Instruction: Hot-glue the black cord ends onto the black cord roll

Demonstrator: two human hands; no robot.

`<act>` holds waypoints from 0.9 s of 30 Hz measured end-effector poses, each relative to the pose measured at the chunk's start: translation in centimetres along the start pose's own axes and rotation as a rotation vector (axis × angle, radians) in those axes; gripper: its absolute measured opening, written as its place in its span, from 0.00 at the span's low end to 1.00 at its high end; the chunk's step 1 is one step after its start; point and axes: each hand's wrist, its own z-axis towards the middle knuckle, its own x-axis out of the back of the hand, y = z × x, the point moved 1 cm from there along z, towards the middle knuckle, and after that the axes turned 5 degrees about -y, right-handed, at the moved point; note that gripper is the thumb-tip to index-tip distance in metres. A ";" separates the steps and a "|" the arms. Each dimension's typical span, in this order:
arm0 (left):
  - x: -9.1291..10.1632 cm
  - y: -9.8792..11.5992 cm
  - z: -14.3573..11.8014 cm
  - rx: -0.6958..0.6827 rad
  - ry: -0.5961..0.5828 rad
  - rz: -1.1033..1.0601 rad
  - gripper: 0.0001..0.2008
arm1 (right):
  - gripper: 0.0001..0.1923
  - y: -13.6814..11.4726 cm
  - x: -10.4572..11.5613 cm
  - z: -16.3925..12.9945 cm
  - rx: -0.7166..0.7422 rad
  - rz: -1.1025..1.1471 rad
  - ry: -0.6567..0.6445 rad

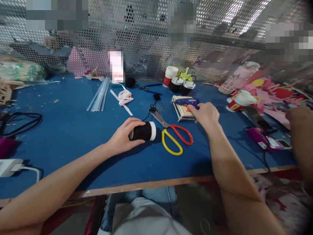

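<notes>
blue surface (73,130) backed by perforated metal mesh (146,39). my left hand (122,137) is wrapped around a black-covered paper cup (144,131) lying on its side near centre. at 3 o'clock of the cup lie red-and-yellow scissors (174,133). at 1 o'clock my right hand (205,114) grips a blue glue gun (187,102) resting over a popsicle-stick frame (181,111). another person's arm (300,137) shows at far 3 o'clock.

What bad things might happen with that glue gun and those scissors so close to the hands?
The right hand is on the blue glue gun; if it is hot, its tip might burn a finger or scorch the sticks under it. The scissors lie open between both hands, so an arm could brush a blade. The cup in the left hand lies sideways and might roll.
</notes>
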 end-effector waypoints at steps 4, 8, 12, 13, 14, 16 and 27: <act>0.0 0.1 0.0 -0.010 -0.034 -0.005 0.24 | 0.20 -1.5 1.0 -1.6 0.095 -0.005 0.274; -0.1 0.2 -0.1 -0.047 -0.067 -0.010 0.23 | 0.20 -5.7 1.8 -4.6 0.426 0.342 0.041; -0.2 0.1 -0.2 -0.073 -0.088 -0.005 0.24 | 0.24 -10.5 0.9 -7.2 0.644 0.544 -0.496; -0.3 0.1 -0.3 -0.075 -0.096 -0.003 0.24 | 0.25 -11.4 0.5 -7.6 0.655 0.587 -0.578; -0.3 0.1 -0.3 -0.079 -0.103 -0.002 0.25 | 0.26 -12.1 0.0 -7.9 0.655 0.636 -0.651; -0.3 0.1 -0.4 -0.098 -0.110 0.005 0.25 | 0.24 -13.0 -0.8 -8.2 0.627 0.758 -0.732; -0.2 0.4 -0.1 0.084 -0.101 -0.143 0.30 | 0.14 -11.1 -0.5 -7.1 0.421 1.066 -0.512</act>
